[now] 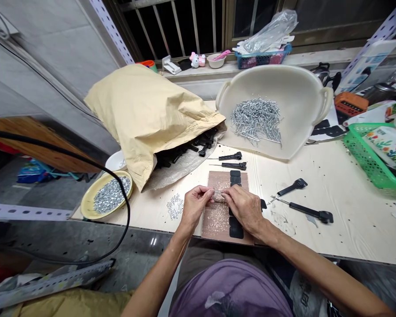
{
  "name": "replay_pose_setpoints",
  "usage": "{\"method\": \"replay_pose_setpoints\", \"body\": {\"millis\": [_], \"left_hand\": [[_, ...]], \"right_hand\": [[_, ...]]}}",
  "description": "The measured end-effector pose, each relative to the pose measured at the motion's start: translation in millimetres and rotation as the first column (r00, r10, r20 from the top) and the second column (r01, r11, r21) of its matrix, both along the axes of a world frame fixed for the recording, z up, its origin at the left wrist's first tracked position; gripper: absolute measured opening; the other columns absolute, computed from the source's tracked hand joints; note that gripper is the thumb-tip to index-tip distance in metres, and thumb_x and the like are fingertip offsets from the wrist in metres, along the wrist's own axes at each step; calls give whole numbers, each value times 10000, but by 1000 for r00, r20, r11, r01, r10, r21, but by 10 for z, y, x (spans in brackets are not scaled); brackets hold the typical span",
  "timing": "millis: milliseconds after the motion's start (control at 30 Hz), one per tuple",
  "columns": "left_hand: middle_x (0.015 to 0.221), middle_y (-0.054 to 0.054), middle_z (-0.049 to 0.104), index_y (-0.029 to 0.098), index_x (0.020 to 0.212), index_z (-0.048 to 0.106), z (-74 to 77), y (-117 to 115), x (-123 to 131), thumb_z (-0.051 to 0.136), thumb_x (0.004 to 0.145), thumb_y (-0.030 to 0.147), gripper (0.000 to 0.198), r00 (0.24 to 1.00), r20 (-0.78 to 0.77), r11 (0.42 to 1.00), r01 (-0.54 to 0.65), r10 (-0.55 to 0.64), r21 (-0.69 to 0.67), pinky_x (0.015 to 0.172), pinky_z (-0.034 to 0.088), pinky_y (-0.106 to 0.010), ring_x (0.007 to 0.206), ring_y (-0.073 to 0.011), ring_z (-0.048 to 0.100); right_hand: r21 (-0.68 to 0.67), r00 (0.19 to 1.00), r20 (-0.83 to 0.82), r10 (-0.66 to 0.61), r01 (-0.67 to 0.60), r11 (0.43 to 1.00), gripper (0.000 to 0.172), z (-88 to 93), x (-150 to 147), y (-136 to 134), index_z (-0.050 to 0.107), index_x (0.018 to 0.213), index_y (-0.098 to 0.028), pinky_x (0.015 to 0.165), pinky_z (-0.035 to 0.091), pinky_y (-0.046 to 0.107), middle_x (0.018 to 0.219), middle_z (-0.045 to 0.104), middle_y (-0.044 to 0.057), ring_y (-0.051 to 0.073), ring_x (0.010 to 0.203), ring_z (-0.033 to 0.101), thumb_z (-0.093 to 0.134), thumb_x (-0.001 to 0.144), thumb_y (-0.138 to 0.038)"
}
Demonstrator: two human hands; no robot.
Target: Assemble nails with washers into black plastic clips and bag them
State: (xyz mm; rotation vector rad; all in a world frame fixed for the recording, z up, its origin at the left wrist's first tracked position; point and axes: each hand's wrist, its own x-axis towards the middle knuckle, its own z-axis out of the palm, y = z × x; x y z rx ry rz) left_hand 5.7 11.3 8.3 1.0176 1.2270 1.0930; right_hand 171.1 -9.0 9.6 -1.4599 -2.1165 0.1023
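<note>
Where the two forearms meet over the table [333,185] edge, the left hand [196,206] and the right hand [244,208] each pinch a metal pin [218,192] between thumb and fingertips, just above a brown board [218,220] that bears black pads. Fingers hide the pin's ends. Right of them lie black-handled pieces [308,211] on the table. Farther off, a tan sack [145,114] spills black parts, and a white tray [297,92] holds a heap of nails [256,119]. Print on the box [387,145] in the green basket [361,156] is too small to read.
</note>
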Motion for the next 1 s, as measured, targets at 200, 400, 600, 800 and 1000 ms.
{"method": "replay_pose_setpoints", "body": {"millis": [200, 400, 600, 800, 1000], "left_hand": [[633, 6, 611, 121, 799, 659, -42, 23, 35, 707, 706, 345, 247, 999, 1, 999, 38, -38, -14, 558, 446, -209, 546, -88, 561], [658, -2, 612, 125, 811, 664, -80, 45, 54, 706, 703, 354, 256, 996, -36, 997, 78, -78, -9, 569, 467, -223, 566, -97, 560], [668, 2, 611, 124, 775, 662, -48, 58, 99, 713, 696, 350, 245, 994, -43, 994, 99, -100, -39, 548, 458, -204, 544, -84, 559], [630, 2, 607, 117, 736, 662, -14, 58, 170, 710, 700, 356, 246, 989, -48, 989, 135, -138, -53, 548, 453, -198, 539, -84, 552], [725, -48, 645, 96, 836, 688, -45, 112, 256, 684, 728, 397, 319, 974, 188, 975, 158, -127, -156, 609, 485, -226, 577, -83, 560]], "right_hand": [[-89, 998, -57, -2, -3, 996, 232, -44, 35, 5, 591, 926, -193, 655, 377, 245, 858, 623, 37, 143, 770, 580, 392, 951, -311], [-329, 949, -315, 3, -112, 937, 252, -69, 117, 68, 550, 800, -208, 603, 399, 236, 753, 582, -3, 128, 677, 550, 403, 940, -357], [-255, 972, -226, 62, -121, 959, 208, -43, 208, 47, 595, 970, -211, 652, 438, 253, 925, 566, 51, 147, 791, 566, 408, 934, -296], [-337, 913, -405, 50, -200, 920, 160, -95, 316, 122, 623, 844, -206, 706, 444, 269, 827, 604, 21, 146, 778, 570, 521, 886, -321], [-295, 901, -433, 26, -170, 940, 144, -114, 407, 154, 639, 889, -217, 722, 441, 268, 872, 633, 16, 143, 809, 584, 528, 883, -308]]}}
